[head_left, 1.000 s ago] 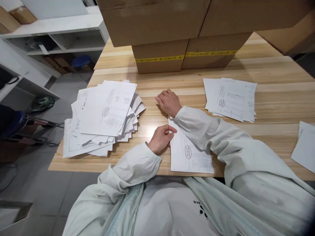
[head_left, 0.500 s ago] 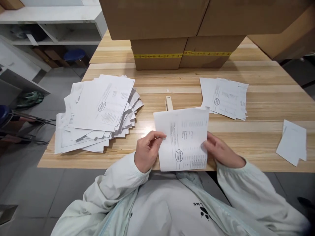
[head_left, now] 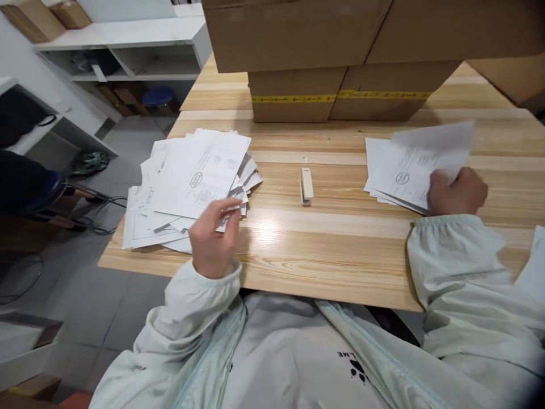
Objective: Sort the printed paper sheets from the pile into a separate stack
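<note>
My left hand (head_left: 216, 237) hovers at the lower right edge of a large messy pile of printed sheets (head_left: 200, 176). Its thumb and index finger are a little apart, with nothing between them. Out to the right, my right hand (head_left: 460, 190) grips a printed sheet (head_left: 447, 142) over the smaller paper pile (head_left: 378, 165). That sheet is smeared by motion, its far edge raised off the pile. A small cream stapler (head_left: 306, 186) lies between the two piles, touched by neither hand.
Stacked cardboard boxes (head_left: 293, 85) with yellow tape stand at the back of the wooden table (head_left: 323, 255). More white paper (head_left: 534, 264) lies at the right edge. White shelves (head_left: 123, 34) and a blue stool (head_left: 158, 96) are beyond the table's left side.
The sheet in front of me went from both hands to the right pile in my right hand. My left hand let go and moved left to the large pile. The stapler is now fully uncovered.
</note>
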`<state>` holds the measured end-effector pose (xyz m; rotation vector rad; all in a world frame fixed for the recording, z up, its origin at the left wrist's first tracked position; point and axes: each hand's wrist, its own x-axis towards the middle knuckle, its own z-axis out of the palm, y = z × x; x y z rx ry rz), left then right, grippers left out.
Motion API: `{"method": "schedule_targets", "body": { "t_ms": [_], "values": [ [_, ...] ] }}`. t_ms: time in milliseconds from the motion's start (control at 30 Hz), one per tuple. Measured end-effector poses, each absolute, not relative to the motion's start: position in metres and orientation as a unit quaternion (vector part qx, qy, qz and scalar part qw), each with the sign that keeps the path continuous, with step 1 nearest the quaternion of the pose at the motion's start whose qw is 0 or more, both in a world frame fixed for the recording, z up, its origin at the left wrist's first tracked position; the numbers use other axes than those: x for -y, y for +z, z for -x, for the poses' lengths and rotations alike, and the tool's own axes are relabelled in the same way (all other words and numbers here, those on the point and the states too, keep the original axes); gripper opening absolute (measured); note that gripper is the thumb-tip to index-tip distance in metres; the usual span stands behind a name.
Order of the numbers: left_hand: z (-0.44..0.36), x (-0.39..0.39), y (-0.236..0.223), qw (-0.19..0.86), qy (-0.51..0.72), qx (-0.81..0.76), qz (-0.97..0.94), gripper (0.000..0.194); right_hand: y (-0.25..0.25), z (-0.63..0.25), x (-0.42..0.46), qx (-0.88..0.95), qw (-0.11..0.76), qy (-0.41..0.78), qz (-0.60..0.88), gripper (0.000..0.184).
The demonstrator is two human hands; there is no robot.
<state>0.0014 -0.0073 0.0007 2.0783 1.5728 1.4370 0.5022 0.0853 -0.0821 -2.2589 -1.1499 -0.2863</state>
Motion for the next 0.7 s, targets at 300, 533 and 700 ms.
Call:
{"method": "schedule_targets", "body": {
  "t_ms": [300,533,700],
  "values": [
    [0.052,-0.029,-0.029,-0.007,0.274,-0.669,-0.691,0.041,-0.083,-0.45,-0.047,0.505,0.362,-0.201,0.757,0.064],
    [0.055,-0.027,-0.027,0.002,0.258,-0.659,-0.706,0.036,-0.071,-0.353,-0.024,0.626,0.412,-0.103,0.653,0.035],
    [0.057,-0.027,-0.025,0.012,0.243,-0.661,-0.71,0.036,-0.069,-0.317,-0.014,0.672,0.426,-0.006,0.606,0.03]
  ]
}}
